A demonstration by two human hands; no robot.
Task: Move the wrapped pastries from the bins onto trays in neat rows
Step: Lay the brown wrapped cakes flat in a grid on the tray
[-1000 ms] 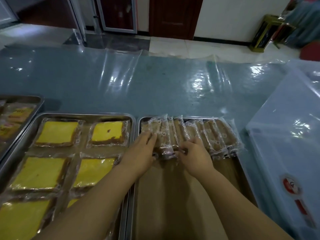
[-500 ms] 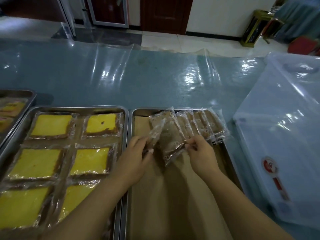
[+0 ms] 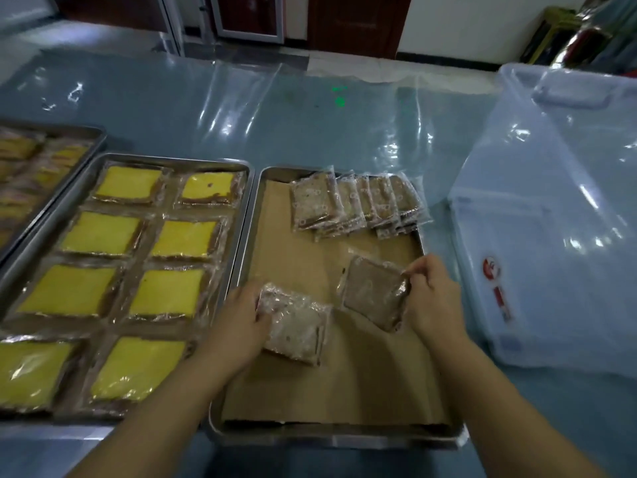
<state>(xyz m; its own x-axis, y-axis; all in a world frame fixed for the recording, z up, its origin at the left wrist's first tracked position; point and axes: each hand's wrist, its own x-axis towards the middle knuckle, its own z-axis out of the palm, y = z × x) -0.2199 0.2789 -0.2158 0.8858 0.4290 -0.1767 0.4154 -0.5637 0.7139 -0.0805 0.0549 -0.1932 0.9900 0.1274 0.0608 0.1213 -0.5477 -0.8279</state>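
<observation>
A steel tray point(image 3: 245, 257) lined with brown paper lies in front of me. Along its far right edge stands a row of several wrapped brown pastries point(image 3: 358, 205), overlapping one another. My left hand point(image 3: 238, 326) grips one wrapped brown pastry point(image 3: 296, 326) by its left side, low over the paper. My right hand point(image 3: 431, 298) pinches a second wrapped brown pastry point(image 3: 374, 291) at its right corner, tilted above the tray.
A tray of wrapped yellow cakes point(image 3: 131, 277) lies to the left, with another tray point(image 3: 41, 160) beyond it. A clear lidded plastic bin point(image 3: 551, 219) stands at the right. Clear plastic film covers the blue table point(image 3: 275, 115).
Both hands have drawn back from the row toward me, each with one brown pastry taken from its left end. The row is now shorter and sits at the far right.
</observation>
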